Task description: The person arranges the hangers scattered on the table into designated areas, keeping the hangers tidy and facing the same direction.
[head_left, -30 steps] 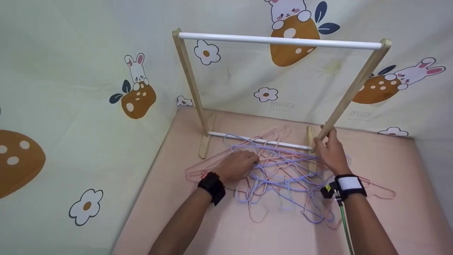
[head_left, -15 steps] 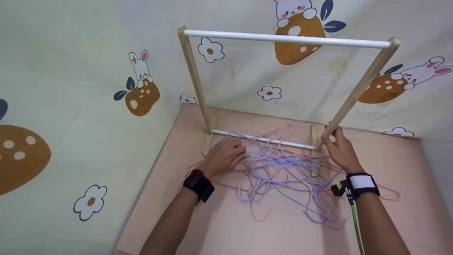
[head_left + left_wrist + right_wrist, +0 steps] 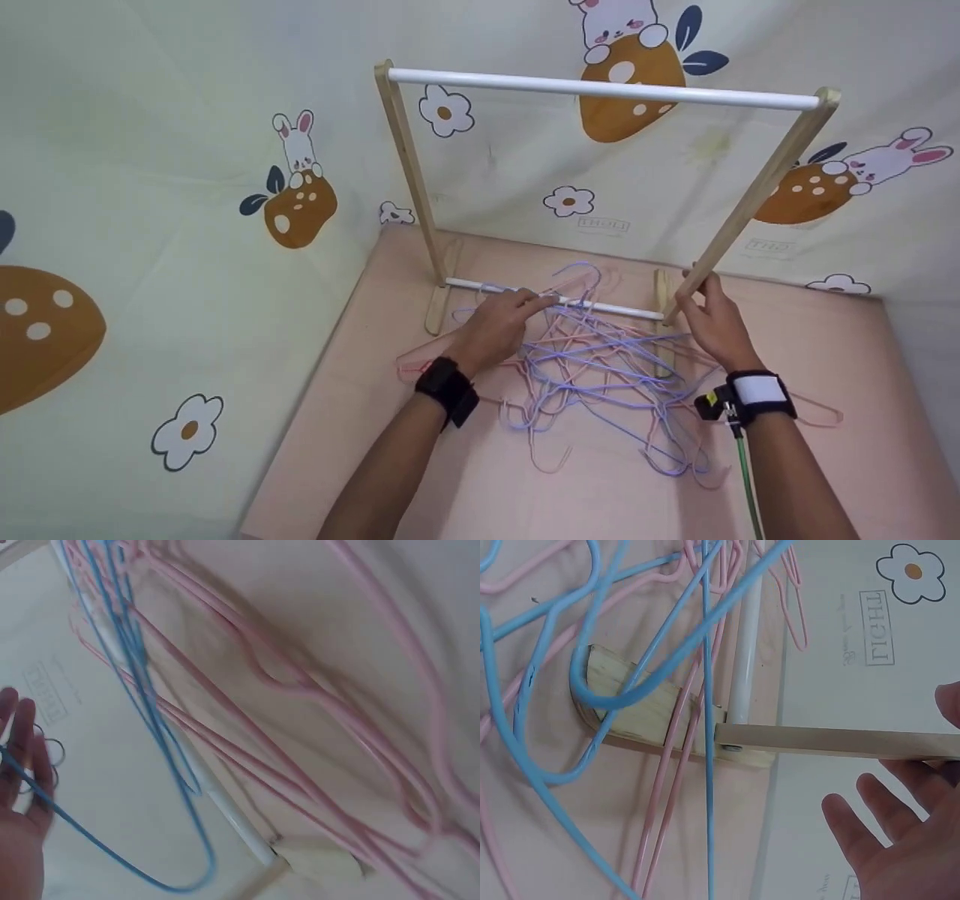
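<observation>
My left hand [image 3: 491, 330] grips a blue clothes hanger [image 3: 176, 889] from the tangled pile. In the head view its hook stands up just beyond the fingertips, close to the lower white bar [image 3: 626, 308]. The left wrist view has its blue rod running across the fingers. On the other side, my right hand [image 3: 716, 322] holds the right wooden post [image 3: 750, 202] of a small clothes rack low down, thumb on one side and fingers [image 3: 896, 806] on the other. Pink hangers [image 3: 225, 705] and blue hangers [image 3: 641, 686] overlap between both hands.
The rack's upper white rod [image 3: 600, 86] spans the two posts with no hangers on it. Its right wooden foot [image 3: 641, 697] lies partly under the hangers. Printed cloth walls [image 3: 150, 225] rise behind and left of the pink surface [image 3: 585, 502].
My left hand has moved left, then back right towards the lower bar. A blue hanger's hook now stands up beyond it. My right hand keeps its hold on the post.
</observation>
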### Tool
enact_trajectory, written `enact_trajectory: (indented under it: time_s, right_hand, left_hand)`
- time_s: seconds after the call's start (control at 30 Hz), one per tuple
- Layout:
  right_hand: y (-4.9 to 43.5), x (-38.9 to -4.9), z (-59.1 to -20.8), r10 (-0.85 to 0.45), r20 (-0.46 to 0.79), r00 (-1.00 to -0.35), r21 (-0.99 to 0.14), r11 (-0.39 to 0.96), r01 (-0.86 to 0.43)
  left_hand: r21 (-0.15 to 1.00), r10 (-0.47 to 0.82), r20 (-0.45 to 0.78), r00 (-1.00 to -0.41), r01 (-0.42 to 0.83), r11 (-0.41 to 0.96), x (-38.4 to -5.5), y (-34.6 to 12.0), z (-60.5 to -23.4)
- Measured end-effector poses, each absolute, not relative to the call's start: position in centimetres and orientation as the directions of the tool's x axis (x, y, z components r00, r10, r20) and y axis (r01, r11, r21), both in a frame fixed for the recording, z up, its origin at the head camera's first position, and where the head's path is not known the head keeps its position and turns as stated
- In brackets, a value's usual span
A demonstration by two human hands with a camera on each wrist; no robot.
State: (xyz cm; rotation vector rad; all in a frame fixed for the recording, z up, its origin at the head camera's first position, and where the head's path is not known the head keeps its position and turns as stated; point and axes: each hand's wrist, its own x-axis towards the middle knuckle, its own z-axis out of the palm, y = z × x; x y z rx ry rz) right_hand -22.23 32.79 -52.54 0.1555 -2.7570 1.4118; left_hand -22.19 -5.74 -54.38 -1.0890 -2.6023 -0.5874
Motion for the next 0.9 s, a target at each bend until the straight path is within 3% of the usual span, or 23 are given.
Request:
enact_trajectory:
  time_s: [0.53,0.77,0.9]
  right_hand:
    - [32.1,-22.2,-53.3,-0.026,0.088,-0.996,-0.829,0.553,-0.088]
    - [32.2,-22.2,-53.4,-0.024,0.098,-0.995,-0.837,0.539,-0.096]
    - [32.5,-22.2,-53.3,-0.030,0.094,-0.995,-0.832,0.547,-0.095]
  left_hand:
    - [0.436,0.511,0.401,-0.760,0.649,0.624,-21.2,4.7,-54.5]
    - [0.422,0.478,0.524,-0.705,0.702,0.574,-20.9,6.2,-52.8]
    - [0.373,0.487,0.531,-0.693,0.707,0.600,-20.8,6.0,-51.9]
